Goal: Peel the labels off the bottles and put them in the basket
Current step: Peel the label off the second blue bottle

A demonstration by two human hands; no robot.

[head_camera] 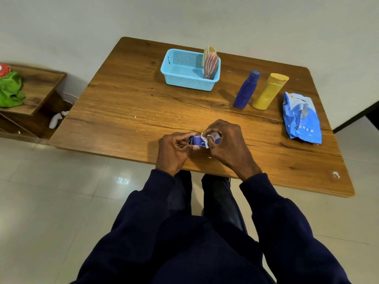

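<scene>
Well nearer the person than the basket [190,69], left hand [174,149] grips the purple bottle [196,140] steady, apparently so right hand [228,143], pinching the label [205,140], can peel it.

The basket [189,69] is light blue mesh, one bottle [246,90] dark blue, another [269,91] yellow, the bench [127,103] brown woodgrain, the pouch [301,117] blue and white.

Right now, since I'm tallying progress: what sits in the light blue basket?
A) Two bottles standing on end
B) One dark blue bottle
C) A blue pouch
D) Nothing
A: a pinkish bottle and a yellowish bottle behind it stand on end at the right end of the basket, while the dark blue bottle stands outside it on the table.
</scene>
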